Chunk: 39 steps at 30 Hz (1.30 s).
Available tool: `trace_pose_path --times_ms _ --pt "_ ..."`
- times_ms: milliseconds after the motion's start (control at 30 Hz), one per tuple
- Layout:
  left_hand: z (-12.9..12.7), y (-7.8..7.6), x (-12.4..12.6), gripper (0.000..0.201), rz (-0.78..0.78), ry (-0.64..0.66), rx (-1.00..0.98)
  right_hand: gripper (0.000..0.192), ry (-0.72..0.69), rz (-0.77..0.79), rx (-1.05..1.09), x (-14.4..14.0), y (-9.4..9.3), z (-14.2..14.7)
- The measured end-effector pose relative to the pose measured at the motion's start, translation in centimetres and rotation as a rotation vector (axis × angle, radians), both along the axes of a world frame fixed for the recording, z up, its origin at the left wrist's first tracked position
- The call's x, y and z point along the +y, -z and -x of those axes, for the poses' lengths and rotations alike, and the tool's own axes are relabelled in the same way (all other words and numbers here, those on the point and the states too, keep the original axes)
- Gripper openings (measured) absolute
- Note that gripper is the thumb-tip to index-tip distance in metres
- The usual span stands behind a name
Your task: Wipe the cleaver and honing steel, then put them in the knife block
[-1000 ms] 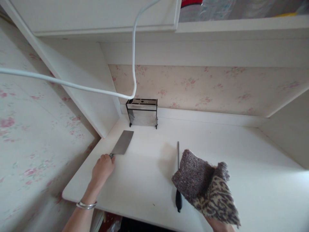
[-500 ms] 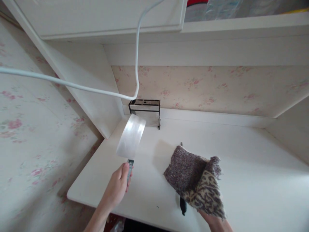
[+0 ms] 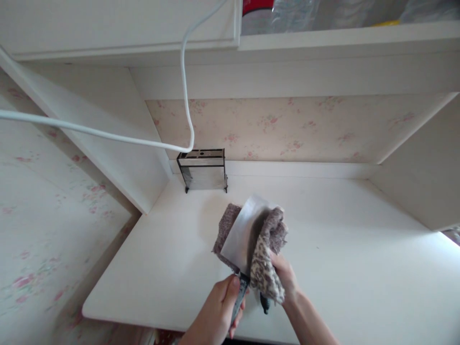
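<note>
My left hand [image 3: 223, 299] is closed around the dark handle of a cleaver [image 3: 241, 235], its broad blade pointing up and away. The blade lies against a brown-and-beige patterned cloth [image 3: 266, 273], one part of which is behind it and another folded over its right side. My right hand [image 3: 287, 278] grips this cloth from the right, its fingers partly hidden by it. A black handle [image 3: 264, 303] pokes out below the cloth on the white tabletop [image 3: 345, 268]; what it belongs to is covered.
A knife block [image 3: 204, 172] with a slotted top stands at the back left of the tabletop. A white cable [image 3: 125, 140] hangs across the upper left. Above runs a white shelf [image 3: 341, 40] holding plastic-wrapped things, beside a cabinet door [image 3: 108, 24].
My left hand has brought the cleaver rightward onto the cloth. My right hand has folded part of the cloth over the blade. The view has shifted somewhat to the right.
</note>
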<state>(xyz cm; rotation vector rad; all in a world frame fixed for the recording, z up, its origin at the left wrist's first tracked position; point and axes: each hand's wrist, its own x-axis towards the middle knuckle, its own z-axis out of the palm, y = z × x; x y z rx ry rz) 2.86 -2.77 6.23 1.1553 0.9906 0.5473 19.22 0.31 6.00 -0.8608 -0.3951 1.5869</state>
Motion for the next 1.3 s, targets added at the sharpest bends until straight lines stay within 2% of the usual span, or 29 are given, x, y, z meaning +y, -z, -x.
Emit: trace_pose_path --times_ms 133,267,400,600,700,900,1033,1133,1200,1300 --pt "-0.2 0.8 -0.1 0.051 -0.078 0.033 0.154 0.045 0.037 0.066 0.002 0.4 0.0 1.2" --pt "-0.1 1.3 -0.2 0.047 -0.130 0.017 0.273 0.044 0.133 0.089 -0.051 0.8 0.7 1.8" --pt "0.2 1.7 -0.4 0.047 -0.176 0.018 0.331 0.045 0.156 0.106 -0.034 1.4 1.0 1.7" --pt "1.0 2.5 -0.6 0.048 -0.197 0.000 0.250 0.045 0.215 0.103 -0.041 2.7 0.0 0.1" --pt "1.2 2.2 -0.7 0.046 -0.172 -0.017 0.183 0.043 0.235 0.079 -0.038 3.5 -0.7 -1.0" --pt "1.5 1.2 -0.7 0.042 -0.128 -0.001 0.180 0.043 0.300 0.067 -0.064 4.4 -2.0 -2.9" --pt "1.7 1.2 -0.5 0.049 -0.211 -0.036 0.213 0.045 0.359 0.052 -0.077 4.7 -2.9 -3.5" --pt "1.8 1.1 -0.5 0.041 -0.270 -0.082 0.250 0.043 0.370 0.046 -0.054 5.1 -3.4 -4.2" --pt "1.8 1.1 -0.7 0.034 -0.219 -0.108 0.219 0.037 0.347 0.033 -0.024 5.3 -3.5 -5.3" --pt "2.0 1.4 -1.3 0.031 -0.062 -0.138 0.035 0.029 0.327 -0.018 -0.029 5.4 -3.2 -7.7"
